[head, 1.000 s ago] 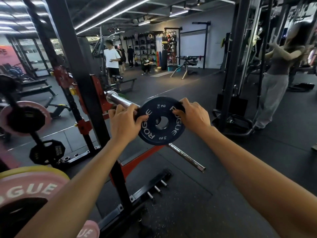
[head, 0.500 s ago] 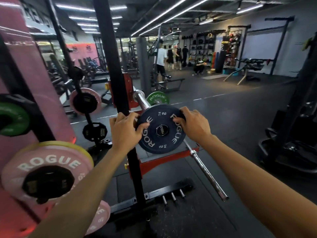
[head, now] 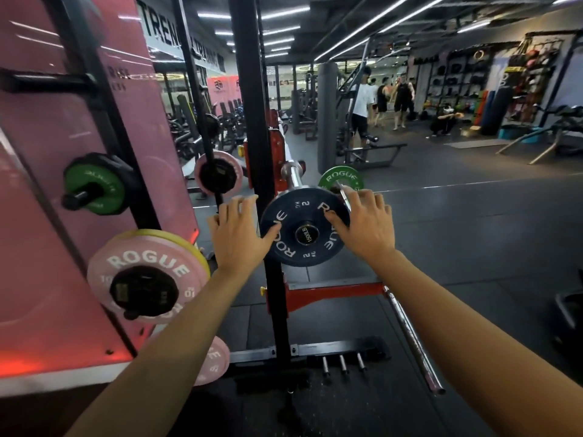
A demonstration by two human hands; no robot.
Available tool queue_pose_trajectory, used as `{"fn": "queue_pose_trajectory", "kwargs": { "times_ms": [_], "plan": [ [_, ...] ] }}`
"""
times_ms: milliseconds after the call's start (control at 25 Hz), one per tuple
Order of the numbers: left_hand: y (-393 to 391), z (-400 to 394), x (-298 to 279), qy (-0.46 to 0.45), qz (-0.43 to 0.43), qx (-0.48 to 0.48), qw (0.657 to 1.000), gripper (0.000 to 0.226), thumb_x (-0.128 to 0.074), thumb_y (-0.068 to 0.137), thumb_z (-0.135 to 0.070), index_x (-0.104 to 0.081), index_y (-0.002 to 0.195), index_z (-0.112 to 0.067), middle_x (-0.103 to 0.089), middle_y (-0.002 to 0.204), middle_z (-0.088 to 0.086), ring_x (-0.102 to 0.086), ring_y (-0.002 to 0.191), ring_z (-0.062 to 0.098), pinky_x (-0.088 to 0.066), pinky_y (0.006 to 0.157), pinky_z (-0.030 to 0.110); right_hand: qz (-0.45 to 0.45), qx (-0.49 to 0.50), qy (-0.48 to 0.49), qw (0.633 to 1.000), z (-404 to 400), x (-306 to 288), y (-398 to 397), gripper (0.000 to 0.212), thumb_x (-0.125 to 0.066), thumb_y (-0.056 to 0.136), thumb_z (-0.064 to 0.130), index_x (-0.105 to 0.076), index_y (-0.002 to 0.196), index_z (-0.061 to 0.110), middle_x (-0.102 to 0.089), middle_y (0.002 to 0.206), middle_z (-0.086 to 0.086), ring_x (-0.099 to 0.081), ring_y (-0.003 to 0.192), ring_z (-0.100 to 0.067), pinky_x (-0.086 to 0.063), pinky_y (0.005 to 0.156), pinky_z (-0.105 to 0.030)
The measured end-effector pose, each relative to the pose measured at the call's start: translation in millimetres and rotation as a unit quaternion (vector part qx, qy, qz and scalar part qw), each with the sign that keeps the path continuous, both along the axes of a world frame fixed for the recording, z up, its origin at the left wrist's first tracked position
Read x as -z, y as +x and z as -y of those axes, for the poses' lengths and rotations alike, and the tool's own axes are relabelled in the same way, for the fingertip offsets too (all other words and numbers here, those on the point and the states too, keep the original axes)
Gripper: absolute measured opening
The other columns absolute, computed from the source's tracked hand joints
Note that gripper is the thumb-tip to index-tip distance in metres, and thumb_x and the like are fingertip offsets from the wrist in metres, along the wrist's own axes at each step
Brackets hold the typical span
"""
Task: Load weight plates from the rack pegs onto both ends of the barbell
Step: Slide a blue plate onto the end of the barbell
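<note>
A dark blue ROGUE 2 kg plate [head: 291,212] sits on the chrome sleeve of the barbell [head: 292,176], and the sleeve's end cap shows through the plate's hole. My left hand [head: 238,234] is at the plate's left rim, fingers straight up and thumb touching the edge. My right hand [head: 366,225] lies on the plate's right side, fingers spread past the rim and thumb on the face. On the rack pegs to the left hang a pink plate with a yellow one behind it [head: 148,275], a green plate [head: 94,190] and another pink plate [head: 217,175].
The black rack upright [head: 252,121] stands just left of the sleeve, with a red arm [head: 331,294] below. A chrome bar [head: 410,335] slants down to the right. A green plate [head: 342,178] shows behind my right hand. Several people [head: 362,105] stand far back on the floor.
The plate has gone onto the barbell sleeve and slid inward, so the end cap now pokes through. Both hands have loosened from gripping its rim to flat contact. My view has turned left.
</note>
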State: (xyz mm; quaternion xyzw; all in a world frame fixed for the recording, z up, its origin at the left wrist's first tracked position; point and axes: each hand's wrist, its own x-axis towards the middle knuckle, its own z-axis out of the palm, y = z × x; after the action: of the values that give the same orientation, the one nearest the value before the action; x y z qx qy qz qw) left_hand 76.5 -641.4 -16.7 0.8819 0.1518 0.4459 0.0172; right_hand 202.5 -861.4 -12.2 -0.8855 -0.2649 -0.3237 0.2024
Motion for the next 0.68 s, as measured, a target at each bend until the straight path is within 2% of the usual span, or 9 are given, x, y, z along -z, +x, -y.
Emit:
{"fn": "queue_pose_trajectory", "kwargs": {
  "times_ms": [320,520,680],
  "plan": [
    [-0.9,6.9,2.0,-0.008,0.036,-0.006,0.999,0.077,-0.07,0.075,-0.067,-0.054,0.127,-0.012,-0.055,0.126,0.008,-0.051,0.113,0.029,-0.042,0.089,0.044,0.0,-0.016,-0.001,1.0,-1.0,-3.9,0.5,0.076,-0.052,0.085,0.067,-0.039,0.142,0.019,-0.049,0.132,-0.014,-0.046,0.118,-0.035,-0.044,0.092,-0.05],
    [18.9,8.9,5.0,-0.033,0.004,-0.008,0.999,0.083,-0.066,0.074,-0.073,-0.054,0.128,-0.012,-0.054,0.128,0.007,-0.05,0.116,0.029,-0.042,0.093,0.047,-0.019,-0.013,0.005,1.0,-6.0,7.9,15.1,0.079,-0.05,0.085,0.068,-0.037,0.144,0.017,-0.045,0.135,-0.017,-0.043,0.121,-0.039,-0.045,0.09,-0.054],
    [47.3,-8.0,11.3,-0.041,0.029,0.006,0.999,0.081,-0.062,0.074,-0.077,-0.056,0.125,-0.015,-0.056,0.124,0.006,-0.051,0.115,0.028,-0.041,0.093,0.047,-0.022,0.003,-0.006,1.0,-17.7,9.9,41.8,0.083,-0.045,0.084,0.074,-0.037,0.144,0.018,-0.044,0.137,-0.017,-0.043,0.121,-0.039,-0.045,0.09,-0.055]
  ]
}}
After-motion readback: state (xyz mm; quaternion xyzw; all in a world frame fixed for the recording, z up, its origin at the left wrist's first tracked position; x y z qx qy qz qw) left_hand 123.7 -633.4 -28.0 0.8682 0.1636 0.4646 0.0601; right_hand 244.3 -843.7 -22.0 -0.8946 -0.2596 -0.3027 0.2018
